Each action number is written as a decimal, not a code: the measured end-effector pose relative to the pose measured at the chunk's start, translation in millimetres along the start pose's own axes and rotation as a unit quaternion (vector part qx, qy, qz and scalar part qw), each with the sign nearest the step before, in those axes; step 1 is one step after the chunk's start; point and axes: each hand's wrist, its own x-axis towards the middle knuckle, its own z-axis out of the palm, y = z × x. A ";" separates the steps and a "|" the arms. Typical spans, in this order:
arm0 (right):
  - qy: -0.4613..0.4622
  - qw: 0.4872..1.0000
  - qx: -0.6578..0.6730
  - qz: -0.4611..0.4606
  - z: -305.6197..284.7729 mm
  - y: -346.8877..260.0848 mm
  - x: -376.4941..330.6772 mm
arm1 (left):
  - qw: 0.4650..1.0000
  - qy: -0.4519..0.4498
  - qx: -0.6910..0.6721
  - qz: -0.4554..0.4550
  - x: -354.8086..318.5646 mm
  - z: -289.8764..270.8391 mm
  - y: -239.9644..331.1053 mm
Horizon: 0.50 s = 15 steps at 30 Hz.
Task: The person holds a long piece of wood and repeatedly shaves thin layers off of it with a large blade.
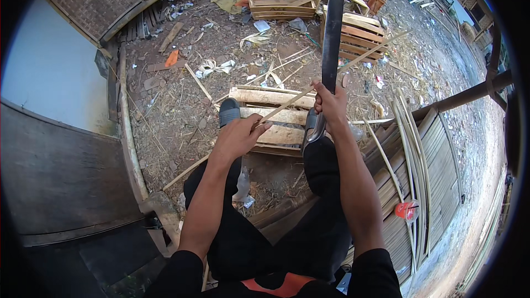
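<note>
Bamboo strip (287,102) gripped in left hand (238,137); right hand (330,105) fisted around upright machete (333,33); both hands outstretched

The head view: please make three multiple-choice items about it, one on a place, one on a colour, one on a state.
1. Where do the person's feet rest?
A. on a low wooden crate
B. on a metal ladder
C. in water

2. What colour are the trousers?
A. white
B. black
C. yellow

3. How is the long blade held?
A. lying on the ground
B. raised, pointing up and away
C. sheathed

A: both sandals sit on the wooden crate.
B: the trousers are black.
B: the right hand grips the long blade raised, while the left hand holds a thin bamboo strip.
</note>
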 end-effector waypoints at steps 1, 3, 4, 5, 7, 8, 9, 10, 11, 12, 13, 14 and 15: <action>0.007 1.000 -0.018 -0.001 -6.4 -2.2 3.9 | 1.000 0.006 -0.017 0.004 -2.0 0.7 -11.8; 0.020 1.000 -0.005 -0.008 -12.4 -4.4 5.1 | 0.999 0.027 -0.030 -0.002 -10.8 -11.6 -24.8; 0.035 0.999 0.006 -0.014 -16.0 -5.0 5.3 | 0.998 0.046 -0.045 -0.008 -13.5 -16.2 -29.5; 0.034 0.999 0.007 -0.015 -18.0 -5.9 5.8 | 0.998 0.048 -0.047 -0.009 -16.4 -22.0 -31.7; 0.048 0.998 0.022 0.016 -22.0 -8.3 6.8 | 0.998 0.063 -0.026 0.006 -16.8 -21.2 -31.6; 0.057 0.998 0.029 0.031 -24.0 -9.2 6.9 | 0.997 0.077 -0.006 0.021 -16.2 -20.7 -30.8; 0.058 0.997 0.029 0.030 -25.7 -7.9 7.4 | 0.997 0.077 -0.006 0.023 -15.4 -20.0 -28.9; 0.046 0.999 0.008 0.025 -27.6 -4.6 8.2 | 0.996 0.082 -0.011 0.024 -14.3 -18.8 -25.6; 0.032 0.999 -0.014 0.022 -27.4 -3.2 7.5 | 0.996 0.088 -0.017 0.024 -13.8 -17.6 -22.9; 0.032 0.999 -0.014 0.021 -25.8 -0.8 5.8 | 0.996 0.089 -0.017 0.024 -12.3 -14.7 -21.9; 0.003 0.999 -0.034 0.027 -21.5 3.2 3.0 | 0.993 0.109 -0.028 0.043 -10.2 -10.6 -21.9; -0.027 0.998 -0.054 0.034 -14.7 6.5 -1.6 | 0.989 0.130 -0.039 0.061 -8.9 -7.4 -22.0; -0.065 0.995 -0.065 0.036 -5.3 8.8 -9.3 | 0.989 0.130 -0.039 0.059 -8.3 -5.3 -21.3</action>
